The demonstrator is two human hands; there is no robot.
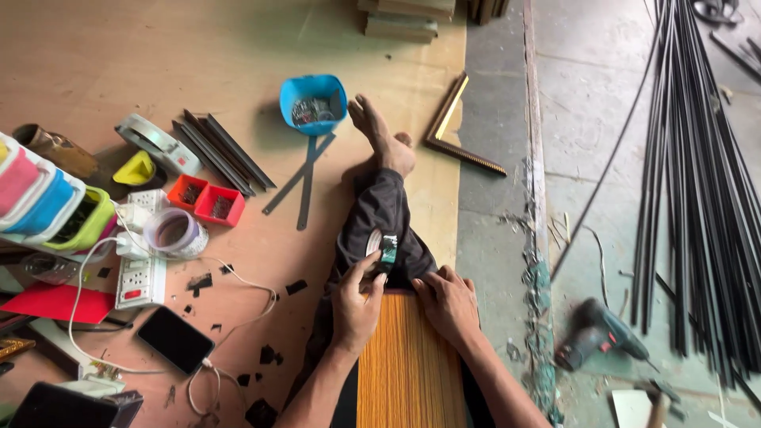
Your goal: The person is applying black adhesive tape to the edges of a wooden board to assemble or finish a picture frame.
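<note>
left hand (pixel 355 305) pinches a small tape roll (pixel 383 248) at the far end of an orange panel (pixel 408 364), whose long axis runs toward the viewer; right hand (pixel 449 303) presses flat beside it, fingers spread, holding nothing.

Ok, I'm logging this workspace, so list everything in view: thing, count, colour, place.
wooden board: one, orange, on lap under both hands
tape roll: one, white-green, in left grip
bowl: one, blue, on floor
trays: two, red, left of centre
phone: one, black, lower left
power strip: one, white, left
frame corner: one, gold-brown, floor edge
drill: one, dark, lower right
rods: many, black, right
foot: one, bare, centre
left hand: holding the roll
right hand: flat on board
</note>
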